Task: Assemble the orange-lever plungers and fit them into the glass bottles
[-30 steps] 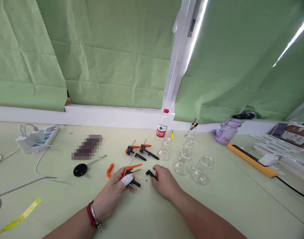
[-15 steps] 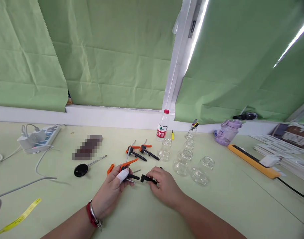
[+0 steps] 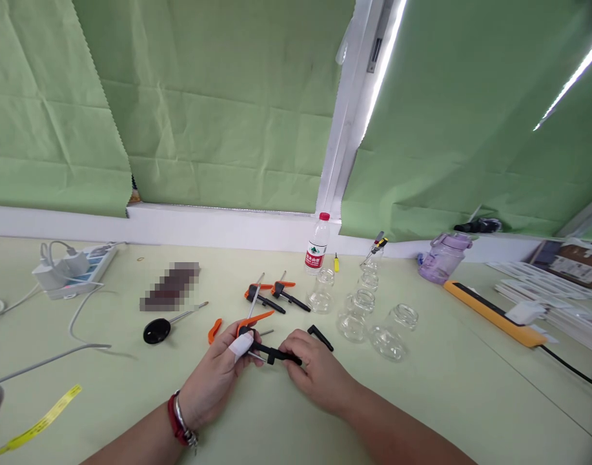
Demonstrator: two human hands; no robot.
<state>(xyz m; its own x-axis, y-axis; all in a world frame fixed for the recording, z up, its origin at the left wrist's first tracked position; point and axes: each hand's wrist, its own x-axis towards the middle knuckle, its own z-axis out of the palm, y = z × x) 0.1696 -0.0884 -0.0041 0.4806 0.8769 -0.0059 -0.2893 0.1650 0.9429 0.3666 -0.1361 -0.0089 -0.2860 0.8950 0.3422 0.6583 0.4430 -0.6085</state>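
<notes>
My left hand (image 3: 228, 361), with white tape on a finger, grips a black device with an orange lever (image 3: 255, 321) and thin metal rods. My right hand (image 3: 317, 368) holds a black angled plastic piece (image 3: 279, 355), whose near end meets the device's black stem; whether the two are joined I cannot tell. Beyond my hands lie two similar black-and-orange devices (image 3: 264, 298) (image 3: 290, 296). A loose black angled piece (image 3: 321, 337) rests just past my right hand. Left of my left hand is a loose orange lever (image 3: 215, 330).
Several clear glass jars (image 3: 354, 316) stand or lie to the right, near a red-capped water bottle (image 3: 317, 248). Leftward are a black disc with a metal rod (image 3: 157, 331), a blurred-out patch and a white power strip (image 3: 97, 265). A purple bottle (image 3: 443, 258) and orange power strip (image 3: 494, 315) sit right.
My right hand has brought its black piece left against the device's stem. The loose black piece behind that hand shows more fully. My left hand has shifted slightly right.
</notes>
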